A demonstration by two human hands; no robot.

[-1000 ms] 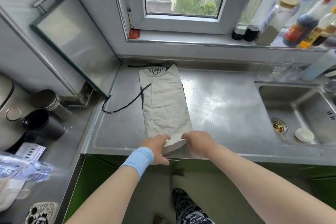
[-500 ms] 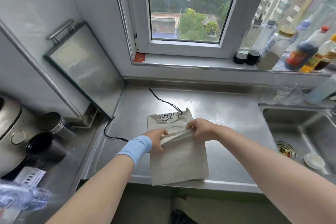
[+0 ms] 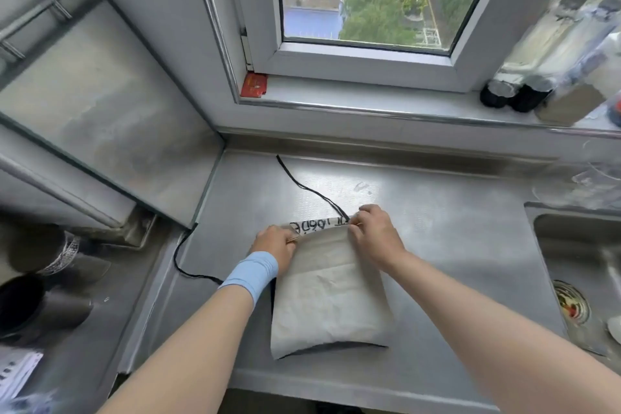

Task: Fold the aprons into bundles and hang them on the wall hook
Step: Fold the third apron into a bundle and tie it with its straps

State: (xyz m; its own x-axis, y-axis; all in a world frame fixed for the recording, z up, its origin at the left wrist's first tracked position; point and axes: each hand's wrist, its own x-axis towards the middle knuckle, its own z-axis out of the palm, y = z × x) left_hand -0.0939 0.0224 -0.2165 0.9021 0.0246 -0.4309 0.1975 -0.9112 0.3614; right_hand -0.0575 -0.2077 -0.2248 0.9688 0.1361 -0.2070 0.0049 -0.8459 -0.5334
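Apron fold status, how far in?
Done: the beige apron lies doubled over on the steel counter. In hand: the left hand and right hand pinch its far edge by the printed lettering. Left: the black strap trails loose, no tight bundle yet, no wall hook in view.

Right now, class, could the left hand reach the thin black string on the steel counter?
Probably yes: the thin black string lies bare just left of the left hand, nothing between, though that hand must first release the folded beige apron.

The one camera sits on my head, looking forward and down, close over the brushed steel countertop, with the white-framed window up ahead.
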